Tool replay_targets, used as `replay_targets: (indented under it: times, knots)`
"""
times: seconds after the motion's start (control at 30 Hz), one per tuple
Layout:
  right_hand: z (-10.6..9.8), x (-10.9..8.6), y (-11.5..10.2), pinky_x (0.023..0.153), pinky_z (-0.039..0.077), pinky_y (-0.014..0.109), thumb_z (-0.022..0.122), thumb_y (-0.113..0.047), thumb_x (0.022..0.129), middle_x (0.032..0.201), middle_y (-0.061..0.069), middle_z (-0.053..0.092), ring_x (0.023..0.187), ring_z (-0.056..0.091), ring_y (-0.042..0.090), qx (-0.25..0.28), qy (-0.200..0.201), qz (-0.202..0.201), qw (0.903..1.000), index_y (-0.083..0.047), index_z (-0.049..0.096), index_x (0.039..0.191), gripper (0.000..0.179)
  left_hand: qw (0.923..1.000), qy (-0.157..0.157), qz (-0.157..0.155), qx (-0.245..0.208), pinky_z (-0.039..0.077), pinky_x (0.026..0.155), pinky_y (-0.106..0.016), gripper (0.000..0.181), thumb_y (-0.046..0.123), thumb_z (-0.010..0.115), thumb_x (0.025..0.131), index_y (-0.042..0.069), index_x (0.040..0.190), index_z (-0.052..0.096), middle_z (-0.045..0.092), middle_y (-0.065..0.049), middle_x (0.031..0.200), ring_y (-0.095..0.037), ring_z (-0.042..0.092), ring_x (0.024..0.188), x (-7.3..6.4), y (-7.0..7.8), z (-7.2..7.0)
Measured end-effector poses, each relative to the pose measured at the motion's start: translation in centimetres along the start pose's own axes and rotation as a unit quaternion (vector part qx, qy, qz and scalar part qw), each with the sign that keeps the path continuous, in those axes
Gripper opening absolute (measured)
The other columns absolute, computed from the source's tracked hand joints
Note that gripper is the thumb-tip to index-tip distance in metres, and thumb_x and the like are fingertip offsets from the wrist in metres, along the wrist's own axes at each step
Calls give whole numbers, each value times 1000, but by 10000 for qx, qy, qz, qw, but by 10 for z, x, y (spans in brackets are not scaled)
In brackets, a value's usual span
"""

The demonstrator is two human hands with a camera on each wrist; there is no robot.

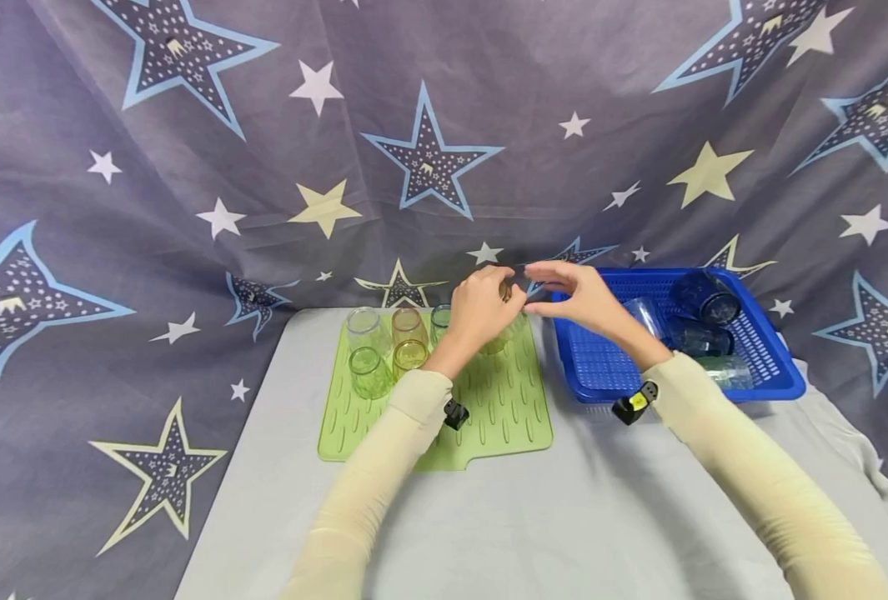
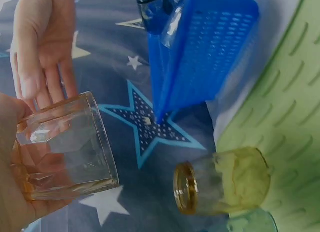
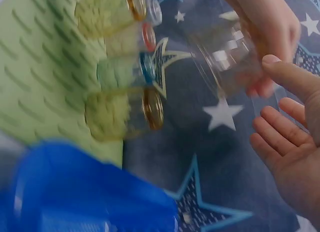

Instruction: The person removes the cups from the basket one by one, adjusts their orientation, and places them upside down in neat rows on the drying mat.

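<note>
My left hand (image 1: 483, 304) grips a clear, amber-tinted glass tumbler (image 2: 65, 147) by one end, above the back of the green drying mat (image 1: 496, 417). In the head view that tumbler is mostly hidden behind the fingers. Close by on the right, my right hand (image 1: 582, 296) hovers with thumb and fingers spread apart, holding nothing. A yellow glass (image 3: 125, 114) stands on the mat below. Farther left on the mat are a clear glass (image 1: 364, 329), a green glass (image 1: 369, 372), a pinkish glass (image 1: 407, 323) and a yellow glass (image 1: 410, 357).
Right of the mat is a blue perforated basket (image 1: 574, 379), holding several glasses, including a dark blue one (image 1: 706, 296) and a pale green one (image 1: 724, 372). A star-patterned cloth (image 1: 444, 50) hangs behind the white table (image 1: 504, 533).
</note>
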State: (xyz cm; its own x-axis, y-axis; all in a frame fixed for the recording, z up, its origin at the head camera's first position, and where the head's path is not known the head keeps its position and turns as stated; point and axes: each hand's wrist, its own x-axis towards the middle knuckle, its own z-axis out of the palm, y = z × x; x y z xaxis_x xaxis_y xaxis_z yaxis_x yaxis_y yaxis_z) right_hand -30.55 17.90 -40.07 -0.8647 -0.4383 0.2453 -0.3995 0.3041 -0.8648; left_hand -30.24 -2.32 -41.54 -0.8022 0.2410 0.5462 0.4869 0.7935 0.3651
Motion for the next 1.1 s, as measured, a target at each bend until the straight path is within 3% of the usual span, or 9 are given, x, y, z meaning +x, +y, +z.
replay_targets:
  times: [0.27,0.47,0.57,0.7,0.9,1.03,1.1]
  knots:
    - [-46,-1,0,110,45,54,80,-9,87,137,21,64,130,57,38,-1126,2,231,9934,-2,63,136,53,9998,130,-44,149,57,64,-39,18,20,60,88,11,91,76,72,-3,86,-21,67,71,-14,-23,-3]
    - [-76,-8,10,108,45,58,80,-5,85,134,24,65,127,59,42,-2214,-289,226,9745,1,64,133,51,9996,116,-22,269,53,57,-36,13,19,61,86,12,81,71,67,-2,77,-19,61,64,-26,-36,-4]
    - [-86,-11,18,106,46,60,80,-4,85,133,25,65,126,59,45,-2960,-611,188,9531,2,65,131,49,9993,-46,-1,372,53,57,-34,14,19,61,86,11,82,72,67,-3,77,-19,60,65,-32,-41,-2]
    - [-96,-16,30,97,52,60,79,-2,84,132,27,64,120,61,47,-3821,-1188,150,9163,2,66,129,47,9981,-394,-62,470,53,60,-32,14,21,61,87,11,83,71,66,-2,79,-19,61,69,-41,-49,2]
    - [-101,-27,50,78,59,52,75,7,81,129,27,65,109,66,45,-4533,-1794,150,8730,-1,70,125,44,9953,-620,-96,744,51,58,-29,15,24,60,88,13,83,69,65,0,80,-18,60,70,-56,-59,10]
    - [-103,-36,66,61,55,40,64,17,81,130,29,64,109,65,47,-4979,-2004,138,8436,-2,71,124,47,9943,-609,24,870,51,54,-28,14,23,60,88,14,84,70,68,1,83,-17,62,71,-64,-64,17]
    - [-104,-40,75,62,54,40,59,20,81,127,28,66,110,64,47,-5153,-2049,9,8322,-1,72,122,48,9942,-592,89,891,52,53,-29,13,22,61,87,13,85,71,69,0,84,-18,63,72,-68,-65,20]
